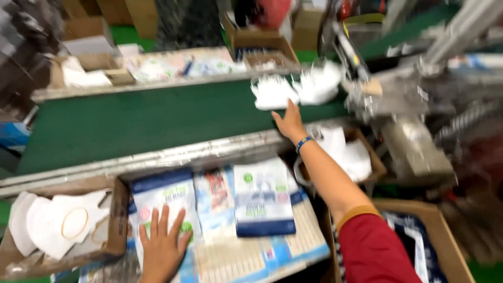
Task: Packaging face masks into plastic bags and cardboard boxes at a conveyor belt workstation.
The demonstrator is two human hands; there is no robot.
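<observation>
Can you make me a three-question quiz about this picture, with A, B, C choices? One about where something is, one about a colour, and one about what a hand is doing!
1. Where is the pile of white masks?
A. on the green belt
B. on the floor
C. in the person's lap

2. What colour is the sleeve on the right arm?
A. yellow
B. red
C. black

3. What is the left hand doing?
A. gripping a cup
B. making a fist in the air
C. lying flat, fingers spread, on a blue and white packet

Answers:
1 A, the masks lie on the green belt, just past the right hand.
2 B, the sleeve is red.
3 C, the palm is down on the packet.
</observation>
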